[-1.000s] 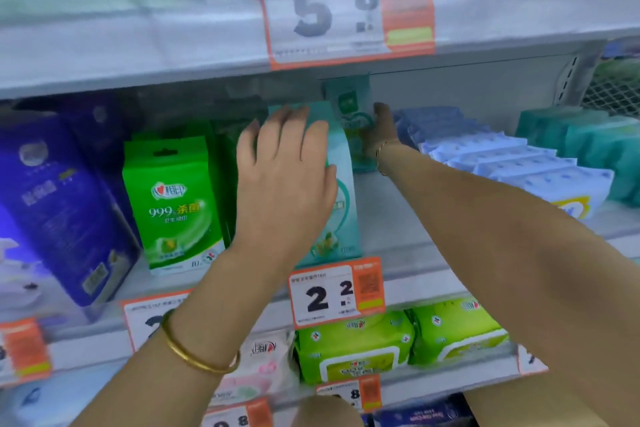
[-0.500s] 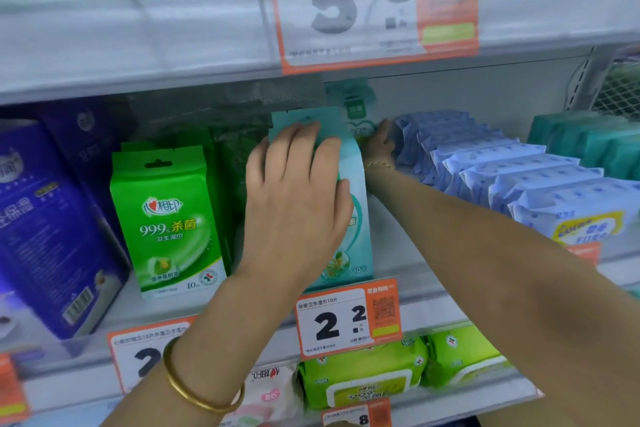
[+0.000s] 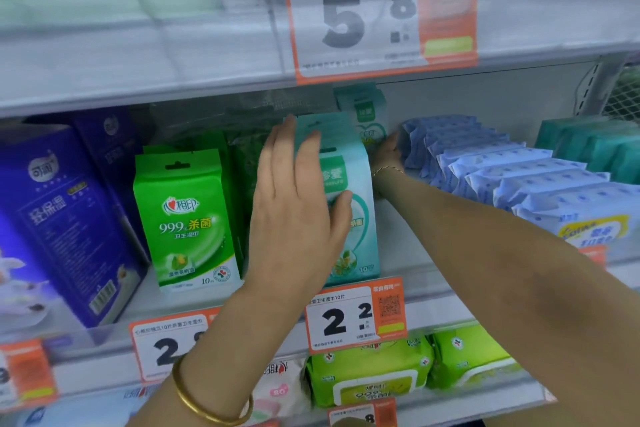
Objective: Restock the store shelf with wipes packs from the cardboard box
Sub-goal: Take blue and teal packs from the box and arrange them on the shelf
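Observation:
A teal wipes pack stands upright at the front of the middle shelf. My left hand is spread in front of its left half, fingers straight and thumb touching its face. Behind it a second teal pack stands near the back wall. My right hand reaches deep into the shelf and touches that rear pack's lower right side; its fingers are hard to make out. The cardboard box is out of view.
Green wipes packs stand left of the teal row, with dark blue boxes beyond. Pale blue packs lie in a row on the right. The upper shelf's price sign hangs overhead. Lime packs fill the lower shelf.
My left hand has slid left across the front teal pack and uncovered its right half. My right hand stays deep by the rear pack. The camera has moved closer.

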Available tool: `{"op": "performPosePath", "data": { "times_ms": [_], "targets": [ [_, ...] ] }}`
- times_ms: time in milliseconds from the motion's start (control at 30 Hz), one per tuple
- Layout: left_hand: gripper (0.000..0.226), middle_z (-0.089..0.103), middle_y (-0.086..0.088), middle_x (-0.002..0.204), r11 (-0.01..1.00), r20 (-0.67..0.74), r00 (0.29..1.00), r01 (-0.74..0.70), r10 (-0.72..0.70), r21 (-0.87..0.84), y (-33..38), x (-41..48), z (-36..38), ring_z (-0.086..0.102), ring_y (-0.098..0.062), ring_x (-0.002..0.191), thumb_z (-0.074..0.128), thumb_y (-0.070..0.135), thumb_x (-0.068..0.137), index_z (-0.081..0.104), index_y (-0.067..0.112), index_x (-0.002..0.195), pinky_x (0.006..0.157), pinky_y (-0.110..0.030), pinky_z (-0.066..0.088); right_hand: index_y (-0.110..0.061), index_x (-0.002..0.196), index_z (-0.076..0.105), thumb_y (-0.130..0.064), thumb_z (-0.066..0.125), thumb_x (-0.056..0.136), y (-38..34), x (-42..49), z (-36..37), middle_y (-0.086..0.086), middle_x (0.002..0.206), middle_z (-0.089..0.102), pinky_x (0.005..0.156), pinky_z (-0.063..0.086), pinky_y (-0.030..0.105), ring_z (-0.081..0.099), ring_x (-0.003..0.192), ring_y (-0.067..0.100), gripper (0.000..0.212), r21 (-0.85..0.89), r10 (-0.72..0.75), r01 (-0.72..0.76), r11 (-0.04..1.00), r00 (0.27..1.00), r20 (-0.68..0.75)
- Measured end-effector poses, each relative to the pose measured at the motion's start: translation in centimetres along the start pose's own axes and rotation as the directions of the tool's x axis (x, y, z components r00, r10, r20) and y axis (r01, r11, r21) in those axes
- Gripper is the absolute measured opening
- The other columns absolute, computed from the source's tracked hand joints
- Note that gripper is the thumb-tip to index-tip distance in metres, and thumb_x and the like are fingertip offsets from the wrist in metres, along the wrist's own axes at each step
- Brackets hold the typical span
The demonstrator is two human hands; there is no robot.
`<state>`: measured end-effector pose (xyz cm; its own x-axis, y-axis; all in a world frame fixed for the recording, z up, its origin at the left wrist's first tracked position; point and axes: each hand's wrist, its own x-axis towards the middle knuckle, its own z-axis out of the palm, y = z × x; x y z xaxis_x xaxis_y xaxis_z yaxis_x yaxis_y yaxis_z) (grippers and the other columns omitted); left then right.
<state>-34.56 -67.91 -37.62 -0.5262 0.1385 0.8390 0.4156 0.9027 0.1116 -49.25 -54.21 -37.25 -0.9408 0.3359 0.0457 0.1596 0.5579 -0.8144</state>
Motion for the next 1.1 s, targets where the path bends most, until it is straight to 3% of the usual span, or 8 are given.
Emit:
{"op": "performPosePath", "data": {
  "times_ms": [133, 267, 400, 500, 600, 767, 900, 1100],
  "targets": [
    [0.086, 0.026, -0.011, 0.151, 0.858, 0.171, 0.945, 0.325, -0.279, -0.397, 0.5, -1.2, -0.4, 0.023, -0.023, 0.142, 0.064, 0.026, 0.078, 0.015, 0.007, 0.147, 0.118, -0.034, 0.019, 0.003, 0.14, 0.03, -0.014, 0.048, 0.094, 0.3, -1.1, -1.2, 0.022, 0.141, 0.038, 0.098, 0.036, 0.038, 0.044, 0.121, 0.03, 0.052, 0.119, 0.017, -0.015, 0.993, 1.0, -0.016],
    [0.082, 0.045, 0.012, 0.142, 0.181, 0.542, 0.622, 0.734, -0.565, -0.654, 0.4, -1.7, 0.3, 0.042, -0.012, 0.132, 0.058, 0.056, 0.074, 0.023, 0.037, 0.145, 0.112, -0.043, 0.033, -0.01, 0.106, 0.055, -0.04, 0.046, 0.091, 1.4, -5.6, -2.8, 0.004, 0.097, 0.054, 0.088, 0.039, 0.032, 0.046, 0.096, 0.02, 0.035, 0.487, -0.04, 0.041, 0.873, 0.999, -0.013],
    [0.098, 0.055, 0.002, 0.137, -0.231, 0.778, 0.388, 0.804, -0.494, -0.548, -1.0, -1.1, 2.2, 0.051, -0.025, 0.127, 0.044, 0.095, 0.048, 0.054, 0.04, 0.128, 0.109, -0.05, 0.034, -0.023, 0.135, 0.049, -0.081, 0.034, 0.075, 2.4, -11.1, -1.2, 0.0, 0.138, 0.051, 0.113, 0.032, 0.043, 0.046, 0.129, 0.02, 0.085, 0.685, -0.051, -0.167, 0.709, 0.957, 0.286],
    [0.077, 0.062, -0.006, 0.128, -0.236, 0.765, 0.422, 0.779, -0.487, -0.58, 0.8, -0.1, 1.3, 0.057, -0.028, 0.12, 0.028, 0.08, 0.077, 0.058, 0.028, 0.127, 0.107, -0.047, 0.039, -0.038, 0.131, 0.051, -0.096, 0.035, 0.046, 2.0, -11.4, 0.8, -0.004, 0.135, 0.055, 0.109, 0.037, 0.048, 0.051, 0.126, 0.021, 0.105, 0.712, -0.085, -0.177, 0.68, 0.945, 0.317],
    [0.101, 0.048, -0.001, 0.144, -0.224, 0.73, 0.428, 0.761, -0.533, -0.609, 0.8, -0.2, 1.7, 0.044, -0.024, 0.133, 0.034, 0.088, 0.052, 0.049, 0.033, 0.134, 0.113, -0.049, 0.03, -0.037, 0.131, 0.051, -0.097, 0.034, 0.047, 1.8, -11.7, 1.2, -0.004, 0.135, 0.055, 0.11, 0.036, 0.047, 0.05, 0.126, 0.021, 0.105, 0.751, -0.088, -0.129, 0.647, 0.967, 0.241],
    [0.084, 0.065, -0.002, 0.123, -0.196, 0.707, 0.386, 0.782, -0.593, -0.591, 0.1, 1.7, 0.7, 0.057, -0.024, 0.118, 0.028, 0.083, 0.067, 0.064, 0.027, 0.119, 0.11, -0.044, 0.036, -0.032, 0.131, 0.054, -0.09, 0.033, 0.056, 0.7, -11.1, -0.8, -0.002, 0.134, 0.057, 0.112, 0.035, 0.043, 0.051, 0.125, 0.021, 0.097, 0.737, -0.036, -0.203, 0.645, 0.955, 0.294],
    [0.068, 0.067, -0.007, 0.121, -0.156, 0.716, 0.414, 0.797, -0.562, -0.584, 0.0, 2.7, 0.7, 0.058, -0.029, 0.116, 0.022, 0.067, 0.088, 0.067, 0.023, 0.113, 0.11, -0.046, 0.036, -0.023, 0.118, 0.062, -0.064, 0.021, 0.093, 0.0, -11.0, -1.6, -0.001, 0.108, 0.069, 0.097, 0.048, 0.034, 0.064, 0.097, 0.017, 0.062, 0.764, -0.166, -0.168, 0.623, 0.926, 0.339],
    [0.086, 0.065, 0.005, 0.122, -0.168, 0.631, 0.415, 0.734, -0.655, -0.658, 0.6, 1.4, 1.4, 0.056, -0.022, 0.119, 0.03, 0.083, 0.057, 0.066, 0.029, 0.113, 0.11, -0.043, 0.035, -0.039, 0.113, 0.064, -0.085, 0.031, 0.069, 1.3, -11.1, -0.2, -0.007, 0.12, 0.066, 0.107, 0.041, 0.042, 0.06, 0.114, 0.017, 0.072, 0.756, -0.178, -0.113, 0.644, 0.94, 0.292]
  ]
}}
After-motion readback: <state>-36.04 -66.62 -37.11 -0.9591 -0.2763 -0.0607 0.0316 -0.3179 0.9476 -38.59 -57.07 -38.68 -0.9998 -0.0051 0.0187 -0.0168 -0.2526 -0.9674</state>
